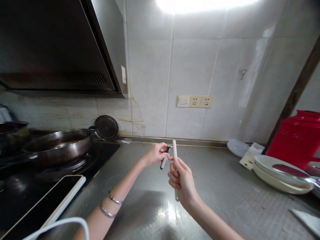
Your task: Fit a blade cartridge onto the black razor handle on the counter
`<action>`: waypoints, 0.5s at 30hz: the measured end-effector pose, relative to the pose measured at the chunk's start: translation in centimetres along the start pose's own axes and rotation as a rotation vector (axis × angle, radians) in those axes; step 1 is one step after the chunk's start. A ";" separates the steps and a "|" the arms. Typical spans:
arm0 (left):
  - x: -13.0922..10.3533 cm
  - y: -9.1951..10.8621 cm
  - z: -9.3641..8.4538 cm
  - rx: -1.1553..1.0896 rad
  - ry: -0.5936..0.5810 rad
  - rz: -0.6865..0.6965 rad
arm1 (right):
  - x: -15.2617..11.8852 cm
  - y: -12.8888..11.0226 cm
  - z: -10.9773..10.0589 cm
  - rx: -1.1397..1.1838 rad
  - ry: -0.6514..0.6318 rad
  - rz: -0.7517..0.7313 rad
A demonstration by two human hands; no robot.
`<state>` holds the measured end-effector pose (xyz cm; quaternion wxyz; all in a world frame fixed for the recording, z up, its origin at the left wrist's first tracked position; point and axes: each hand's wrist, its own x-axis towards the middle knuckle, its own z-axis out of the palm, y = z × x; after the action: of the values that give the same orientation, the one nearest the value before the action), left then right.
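My left hand (pixel 155 154), with two bracelets on its forearm, is closed on a small black and light grey tool (pixel 164 160) that tilts downward. Close beside it on the right, my right hand (pixel 182 178) has its fingers wrapped round a long, slim off-white stick-like object (pixel 174 149), held nearly upright. Both hands are above the grey metal counter (pixel 140 186), and the fingertips of the two hands nearly meet. What the stick-like object is cannot be made out.
At left, a steel pan (pixel 60 146) sits on the black stove, with a phone-like device (pixel 50 206) and white cable nearer. Stacked dishes (pixel 280 176), a card (pixel 251 156) and a red container (pixel 295 140) stand at right. Sockets (pixel 195 101) are on the wall.
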<state>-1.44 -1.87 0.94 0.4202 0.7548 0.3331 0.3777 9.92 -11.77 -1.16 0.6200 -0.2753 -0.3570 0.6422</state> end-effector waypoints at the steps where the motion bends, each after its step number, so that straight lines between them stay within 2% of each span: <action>1: 0.0 0.0 0.0 -0.001 -0.002 0.003 | 0.0 0.1 0.0 0.006 0.004 -0.006; 6: 0.0 0.1 0.0 0.041 0.030 0.028 | -0.3 1.2 -0.3 0.003 -0.028 0.048; 11: 0.0 0.1 0.1 0.033 0.008 0.037 | -0.1 0.9 -0.3 0.040 -0.045 -0.011; 15: 0.1 0.0 0.1 0.047 0.031 0.058 | -0.2 1.5 -0.5 0.061 -0.040 0.038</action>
<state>-1.32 -1.82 0.92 0.3859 0.7681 0.3261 0.3934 9.44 -11.84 -2.65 0.6087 -0.2501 -0.3442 0.6696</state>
